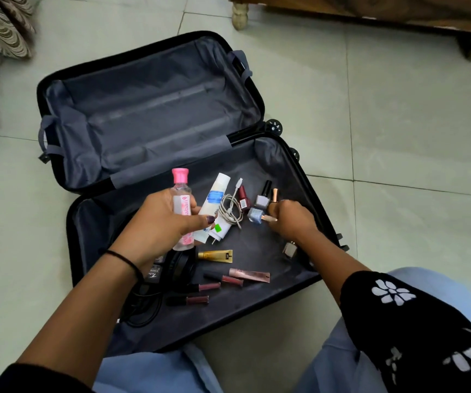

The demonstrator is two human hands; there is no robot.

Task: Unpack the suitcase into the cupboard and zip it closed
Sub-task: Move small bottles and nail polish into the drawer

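Setting: a person sits on a pale tiled floor (399,109), seen from above; clock directions read from the picture's centre.
Suitcase (257,304): black shell, grey lining, lying unzipped and flat open. The half at 12 o'clock is bare; the near half holds small toiletries.
Left hand (157,222): at 9 o'clock, just off centre, fingers wrapped round a clear bottle (182,202) with a pink cap, held upright above the lining.
Right hand (292,218): at 3 o'clock, fingers curled, grasping the rose-gold cap of a blue nail polish (254,214).
Beside the blue polish: a grey nail polish (262,200) touching it at 12 o'clock, and a dark red one (243,198) near it.
Between the hands: a white tube (214,205) and a coiled white cable (230,209), side by side.
Towards 6 o'clock: a gold tube (216,255), a pink tube (250,275) and several lip glosses (208,286), lying loose.
Under the left wrist: black headphones (181,266).
Far edge, 1 o'clock: wooden furniture (370,9).
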